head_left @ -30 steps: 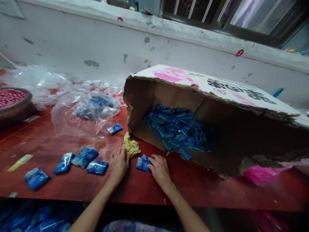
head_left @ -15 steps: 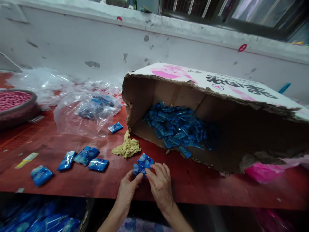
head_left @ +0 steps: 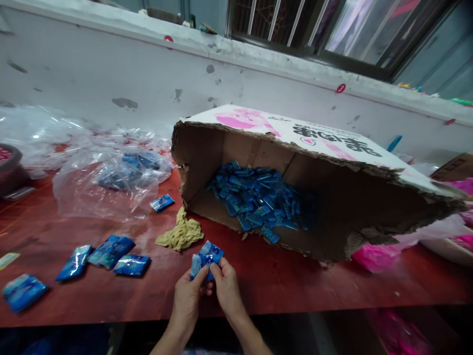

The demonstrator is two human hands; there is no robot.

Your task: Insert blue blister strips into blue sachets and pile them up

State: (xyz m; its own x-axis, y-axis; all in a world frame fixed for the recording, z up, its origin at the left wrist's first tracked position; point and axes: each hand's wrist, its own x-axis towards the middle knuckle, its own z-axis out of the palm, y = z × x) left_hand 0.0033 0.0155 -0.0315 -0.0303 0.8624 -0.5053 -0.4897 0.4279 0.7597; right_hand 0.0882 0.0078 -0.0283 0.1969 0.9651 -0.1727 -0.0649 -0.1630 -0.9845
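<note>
Both of my hands meet at a small blue printed packet (head_left: 207,255) just above the front of the red table. My left hand (head_left: 187,292) pinches its lower left side, thumb on top. From the right, my right hand (head_left: 226,283) grips the same packet with its thumb on the face. Whether it is one packet or two overlapping I cannot tell. Beyond it lies a crumpled yellow cloth-like piece (head_left: 181,231). Several filled blue packets (head_left: 132,265) rest on the table to the left, and a single flat packet (head_left: 162,202) lies near the box.
A torn cardboard box (head_left: 325,148) lies on its side, holding many small blue pieces (head_left: 251,195). A clear plastic bag (head_left: 107,197) with blue packets stands left. A bowl (head_left: 13,170) of pink pieces is at the left edge; pink plastic (head_left: 377,256) lies right. The red table (head_left: 295,286) ends close in front.
The view has swung right, so things sit further left. My hands have drawn closer together on the blue packet, and my right fingers have curled in from a looser, extended pose.
</note>
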